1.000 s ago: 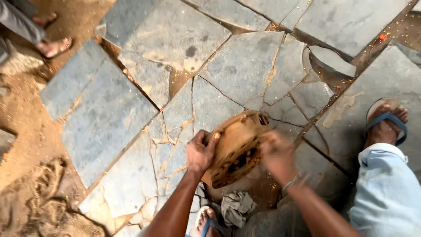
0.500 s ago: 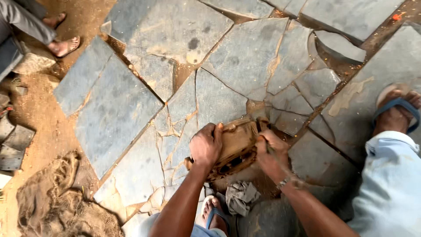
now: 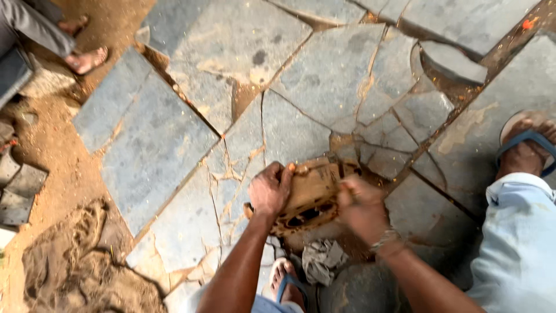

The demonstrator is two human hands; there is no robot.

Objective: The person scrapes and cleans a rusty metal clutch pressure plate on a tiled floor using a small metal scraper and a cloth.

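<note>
Head view, looking down at cracked grey stone paving (image 3: 324,75) with orange dirt in the joints. Left hand (image 3: 270,189) curled over the left edge of a flat, rusty brown metal plate with slots and holes (image 3: 310,197), fingers wrapped on the rim, thumb side on top. Right hand (image 3: 362,207) is motion-blurred at the plate's right edge; looks closed against it, but exact finger position cannot be told. Thin bracelet (image 3: 384,239) on the right wrist. Plate sits low over the paving, tilted, held between both hands just above a dirt-filled gap in the slabs; whether it touches the ground cannot be told.

Below the plate: crumpled grey rag (image 3: 323,259) on the ground, just beside the person's own foot in a blue-strapped sandal (image 3: 288,279). Right side: the other foot in a blue sandal (image 3: 524,149), pale blue trouser leg (image 3: 515,243) beneath it.

Top left: another person's bare foot (image 3: 86,59) and grey trouser leg (image 3: 32,23) on the dirt, well apart from the hands. Bottom left: heap of coarse brown sacking or fibre (image 3: 75,261). Left edge: a few loose grey stone pieces (image 3: 20,191).
</note>
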